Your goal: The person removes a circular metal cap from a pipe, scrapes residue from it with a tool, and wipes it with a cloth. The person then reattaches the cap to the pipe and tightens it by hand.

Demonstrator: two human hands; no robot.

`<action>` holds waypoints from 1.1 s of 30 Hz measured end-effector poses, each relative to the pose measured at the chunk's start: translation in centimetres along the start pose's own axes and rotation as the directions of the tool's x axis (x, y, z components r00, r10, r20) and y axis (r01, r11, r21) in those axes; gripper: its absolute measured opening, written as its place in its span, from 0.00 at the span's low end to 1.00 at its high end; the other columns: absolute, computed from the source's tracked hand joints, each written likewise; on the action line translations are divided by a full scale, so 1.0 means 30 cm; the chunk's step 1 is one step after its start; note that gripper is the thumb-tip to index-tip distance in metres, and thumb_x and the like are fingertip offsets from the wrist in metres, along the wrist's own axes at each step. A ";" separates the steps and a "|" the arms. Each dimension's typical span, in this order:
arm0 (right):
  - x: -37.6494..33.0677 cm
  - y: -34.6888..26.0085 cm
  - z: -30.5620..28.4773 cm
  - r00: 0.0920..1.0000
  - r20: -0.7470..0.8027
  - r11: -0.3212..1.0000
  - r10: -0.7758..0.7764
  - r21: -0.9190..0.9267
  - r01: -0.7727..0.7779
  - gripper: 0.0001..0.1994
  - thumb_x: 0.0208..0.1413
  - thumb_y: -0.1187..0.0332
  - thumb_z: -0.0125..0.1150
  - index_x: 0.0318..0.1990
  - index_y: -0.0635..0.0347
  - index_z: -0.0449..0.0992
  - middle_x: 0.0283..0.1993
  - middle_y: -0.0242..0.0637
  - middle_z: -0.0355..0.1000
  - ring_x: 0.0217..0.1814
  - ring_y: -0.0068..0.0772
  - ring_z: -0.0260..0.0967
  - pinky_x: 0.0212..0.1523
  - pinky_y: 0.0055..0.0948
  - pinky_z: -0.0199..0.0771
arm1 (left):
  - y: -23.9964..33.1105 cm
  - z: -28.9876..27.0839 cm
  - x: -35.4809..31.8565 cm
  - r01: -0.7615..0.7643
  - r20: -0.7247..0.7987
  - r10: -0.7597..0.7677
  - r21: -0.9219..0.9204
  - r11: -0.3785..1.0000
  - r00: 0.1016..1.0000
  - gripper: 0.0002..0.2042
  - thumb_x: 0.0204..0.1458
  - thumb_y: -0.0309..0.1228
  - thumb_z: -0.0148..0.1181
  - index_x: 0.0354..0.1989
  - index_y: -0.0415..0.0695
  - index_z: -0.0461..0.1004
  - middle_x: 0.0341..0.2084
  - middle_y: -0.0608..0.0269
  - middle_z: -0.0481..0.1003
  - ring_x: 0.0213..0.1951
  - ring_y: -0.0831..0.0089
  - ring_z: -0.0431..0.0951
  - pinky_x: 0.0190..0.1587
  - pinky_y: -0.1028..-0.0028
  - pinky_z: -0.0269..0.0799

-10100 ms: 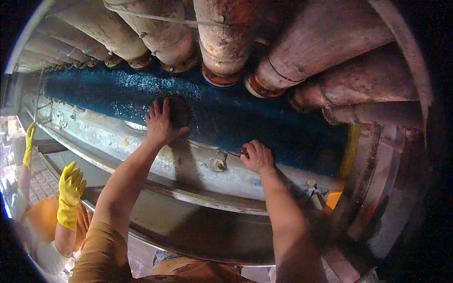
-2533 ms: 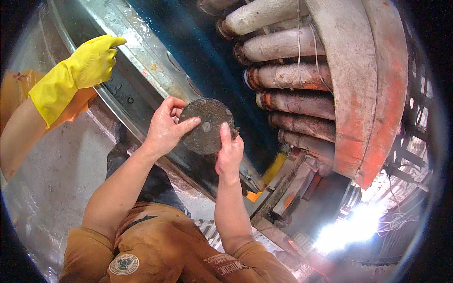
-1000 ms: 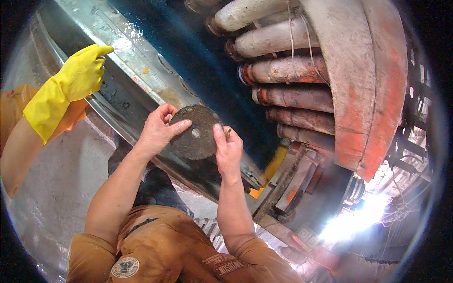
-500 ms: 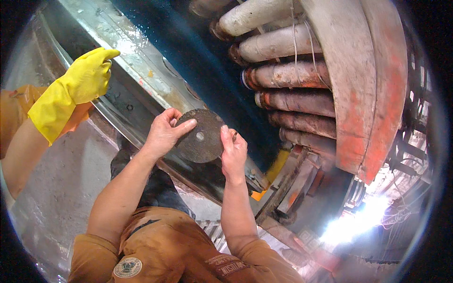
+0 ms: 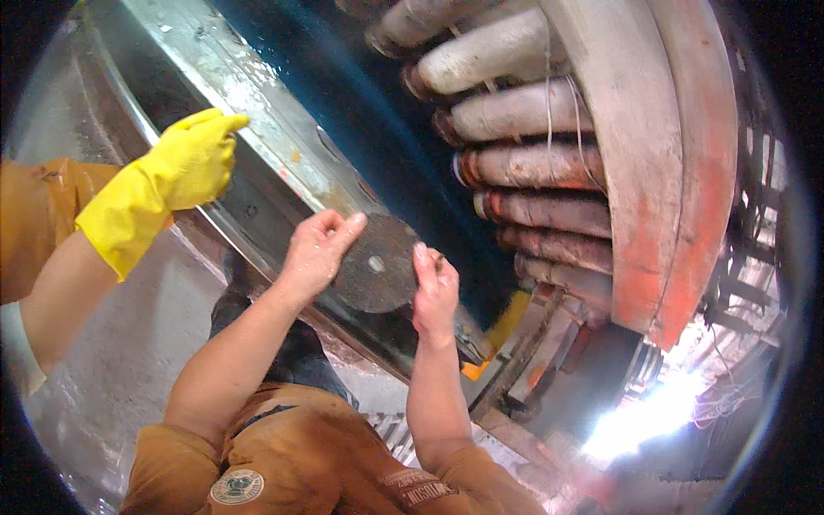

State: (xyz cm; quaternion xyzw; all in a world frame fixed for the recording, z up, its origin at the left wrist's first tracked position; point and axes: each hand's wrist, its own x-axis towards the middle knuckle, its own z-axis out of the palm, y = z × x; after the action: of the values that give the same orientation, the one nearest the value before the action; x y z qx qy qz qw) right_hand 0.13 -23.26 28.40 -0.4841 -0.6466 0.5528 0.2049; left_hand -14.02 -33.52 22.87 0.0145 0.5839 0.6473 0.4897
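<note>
Between my two hands is a dark grey, rough abrasive disc (image 5: 365, 287) with a small round hole at its centre. Its flat face is tilted up toward me. My left hand (image 5: 319, 256) pinches the upper left edge, thumb lying on the face and fingers curled behind. At the right edge my right hand (image 5: 436, 290) grips it, the thumb on the near side. Something small and dark shows by the right fingers, too small to name. Beneath the disc runs a long metal trough with a wet, light-coloured ledge (image 5: 283, 142).
At left a co-worker's hand in a yellow rubber glove (image 5: 189, 163) reaches over the trough's rim, a finger extended. Dark blue water or surface (image 5: 360, 129) lies beyond the ledge. Thick worn rollers (image 5: 536, 163) and curved panels (image 5: 635, 172) fill the right. Bright light (image 5: 639, 421) glares lower right.
The scene has shifted slightly right and down in the picture, the gloved hand with it. Both my hands keep hold of the disc, which stays about as tilted as before.
</note>
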 end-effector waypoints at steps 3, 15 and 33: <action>-0.009 -0.025 0.025 0.996 -0.043 0.993 0.072 0.092 -0.067 0.08 0.60 0.66 0.57 0.33 0.60 0.76 0.32 0.23 0.70 0.36 0.16 0.61 0.42 0.20 0.61 | -0.023 -0.024 0.039 -0.102 0.081 0.099 0.029 0.994 0.992 0.14 0.58 0.40 0.59 0.26 0.43 0.73 0.21 0.74 0.70 0.26 0.85 0.65 0.29 0.80 0.64; 0.021 -0.071 0.187 0.970 -0.133 0.899 0.203 0.417 -0.131 0.16 0.64 0.61 0.51 0.45 0.68 0.73 0.44 0.41 0.74 0.42 0.35 0.73 0.45 0.33 0.74 | 0.218 -0.132 -0.055 -0.830 0.624 0.555 0.479 0.285 0.550 0.29 0.35 0.49 0.71 0.45 0.46 0.73 0.53 0.50 0.66 0.60 0.54 0.63 0.60 0.51 0.56; 0.017 -0.085 0.268 0.954 0.201 0.840 0.225 0.456 -0.294 0.16 0.65 0.58 0.47 0.41 0.61 0.74 0.37 0.37 0.74 0.33 0.30 0.72 0.33 0.30 0.74 | 0.203 -0.259 -0.107 -0.729 0.528 0.744 0.680 -0.079 0.411 0.11 0.46 0.35 0.55 0.39 0.51 0.71 0.42 0.64 0.73 0.46 0.64 0.74 0.46 0.56 0.65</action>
State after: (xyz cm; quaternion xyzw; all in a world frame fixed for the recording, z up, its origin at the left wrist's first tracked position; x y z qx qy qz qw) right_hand -7.54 -26.78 28.14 -0.4614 -0.4300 0.7508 0.1962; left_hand -20.68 -40.39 26.87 0.5645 0.7123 0.4160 -0.0305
